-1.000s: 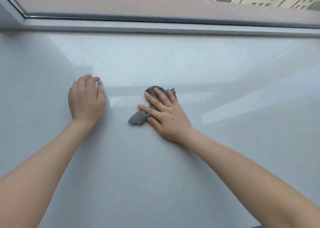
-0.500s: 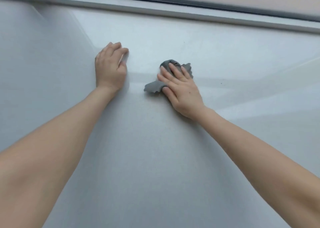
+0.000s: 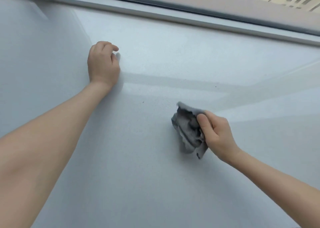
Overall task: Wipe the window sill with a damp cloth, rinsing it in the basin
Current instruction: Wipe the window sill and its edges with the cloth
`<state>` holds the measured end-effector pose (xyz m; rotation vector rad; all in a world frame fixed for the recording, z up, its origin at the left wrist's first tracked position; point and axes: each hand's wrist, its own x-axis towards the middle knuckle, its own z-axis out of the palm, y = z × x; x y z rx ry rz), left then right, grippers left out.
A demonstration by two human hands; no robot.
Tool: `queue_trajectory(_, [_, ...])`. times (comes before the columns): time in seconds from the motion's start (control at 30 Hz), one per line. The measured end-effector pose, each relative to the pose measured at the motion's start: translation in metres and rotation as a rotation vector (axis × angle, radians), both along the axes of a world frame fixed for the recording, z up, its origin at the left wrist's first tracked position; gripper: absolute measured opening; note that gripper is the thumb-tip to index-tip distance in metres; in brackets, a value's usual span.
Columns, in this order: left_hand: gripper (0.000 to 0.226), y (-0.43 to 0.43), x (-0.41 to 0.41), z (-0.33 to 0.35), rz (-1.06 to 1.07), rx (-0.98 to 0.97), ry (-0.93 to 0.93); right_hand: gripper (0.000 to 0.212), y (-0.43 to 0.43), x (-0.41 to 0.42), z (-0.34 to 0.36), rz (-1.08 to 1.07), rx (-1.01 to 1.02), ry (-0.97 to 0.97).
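Pale, glossy grey window sill is filling the view, and the crumpled dark grey cloth is sitting over its near-right part, lifted or perhaps just brushing the surface. The right hand is gripping it, bunched between thumb and curled fingers, probably to turn a cleaner face down or carry it off for rinsing. Further away on the left, the left hand is resting on the sill, fingers loosely curled and gripping nothing, seemingly bracing the lean toward the white window frame; no basin is showing.
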<state>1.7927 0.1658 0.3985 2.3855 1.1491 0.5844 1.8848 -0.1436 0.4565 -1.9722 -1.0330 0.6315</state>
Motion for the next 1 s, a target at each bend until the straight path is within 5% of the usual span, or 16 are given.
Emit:
queue_trajectory(0.1, [0.033,0.006,0.0,-0.004,-0.027,0.08,0.082,0.015,0.046,0.009,-0.003,-0.067,-0.042,-0.224])
queue_trajectory(0.2, [0.034,0.015,0.005,-0.008,-0.07,0.12,0.236,0.059,0.071,0.018,-0.035,-0.15,-0.256,-0.671])
queue_trajectory(0.3, [0.036,0.025,0.006,-0.011,-0.065,0.075,0.308,0.048,0.081,0.001,-0.056,-0.098,-0.262,-0.685])
queue_trajectory(0.47, [0.036,0.026,0.007,-0.015,-0.057,0.086,0.321,0.045,0.111,0.02,-0.069,0.375,-0.203,-0.722])
queue_trajectory(0.67, [0.047,0.029,0.006,-0.015,-0.018,0.078,0.274,0.06,0.249,0.085,-0.066,-0.337,-0.41,-0.566])
queue_trajectory(0.73, [0.047,0.028,0.007,-0.014,-0.018,0.081,0.267,0.047,0.249,0.068,-0.067,-0.237,-0.207,-0.579])
queue_trajectory(0.83, [0.05,0.028,0.007,-0.015,-0.009,0.112,0.275,0.021,0.247,0.051,-0.066,0.259,0.028,-0.632])
queue_trajectory(0.9, [0.05,0.027,0.007,-0.017,0.001,0.127,0.271,0.023,0.276,0.073,-0.062,0.509,0.093,-0.754])
queue_trajectory(1.0, [0.048,0.027,0.008,-0.017,0.013,0.133,0.256,0.032,0.31,0.104,-0.061,0.604,0.058,-0.857])
